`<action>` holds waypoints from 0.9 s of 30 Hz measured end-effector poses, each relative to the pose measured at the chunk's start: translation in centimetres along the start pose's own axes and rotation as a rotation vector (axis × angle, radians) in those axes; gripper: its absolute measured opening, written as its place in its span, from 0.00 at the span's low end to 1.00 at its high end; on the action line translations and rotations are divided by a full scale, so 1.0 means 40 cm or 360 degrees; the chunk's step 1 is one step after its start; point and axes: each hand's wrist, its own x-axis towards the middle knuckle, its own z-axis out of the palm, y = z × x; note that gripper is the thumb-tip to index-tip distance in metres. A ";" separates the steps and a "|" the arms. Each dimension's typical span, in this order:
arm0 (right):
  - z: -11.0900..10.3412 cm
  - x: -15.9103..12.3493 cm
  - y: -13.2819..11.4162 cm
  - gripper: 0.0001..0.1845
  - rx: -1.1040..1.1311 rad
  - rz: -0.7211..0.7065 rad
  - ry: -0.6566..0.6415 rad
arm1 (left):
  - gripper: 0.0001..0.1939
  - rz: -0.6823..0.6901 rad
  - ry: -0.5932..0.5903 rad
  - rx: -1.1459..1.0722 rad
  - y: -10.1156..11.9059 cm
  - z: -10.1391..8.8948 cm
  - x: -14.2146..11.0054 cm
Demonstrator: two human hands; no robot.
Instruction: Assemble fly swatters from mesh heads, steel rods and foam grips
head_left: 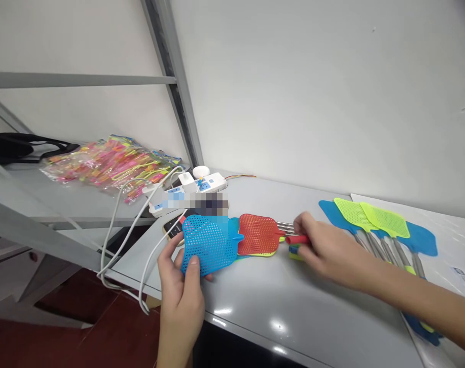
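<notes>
My left hand (182,294) is closed on the edge of a blue fly swatter's perforated head (211,248), thumb on top and fingers underneath. Beside it lies a red fly swatter head (258,235), partly over a yellow-green one that shows only at the edge. Several thin metal shafts run right from these heads. My right hand (324,248) is closed around the handle end, where a red handle (297,239) sticks out along with blue and yellow-green ones. Its fingers partly hide which handles they grip. The swatters are just above or on the grey tabletop (251,301).
More fly swatters, with yellow-green (386,219) and blue heads, lie to the right on white sheeting (457,240). A white power strip (217,181) with plugs, white cables (140,209) and a phone (171,225) sit left. Bagged colourful items (113,163) rest behind a metal frame (182,97).
</notes>
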 end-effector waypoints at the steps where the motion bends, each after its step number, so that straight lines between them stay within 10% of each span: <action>1: 0.002 0.023 0.003 0.08 0.0045 0.0023 -0.0030 | 0.25 0.0003 -0.0005 -0.0005 0.000 0.000 0.000; 15: 0.037 0.113 0.014 0.21 0.0100 0.0073 -0.0079 | 0.25 -0.0063 0.0013 -0.0110 0.021 -0.003 -0.006; 27: -0.066 0.079 0.118 0.26 0.0335 0.0416 0.0282 | 0.24 -0.0003 -0.0325 0.0167 0.024 0.064 0.000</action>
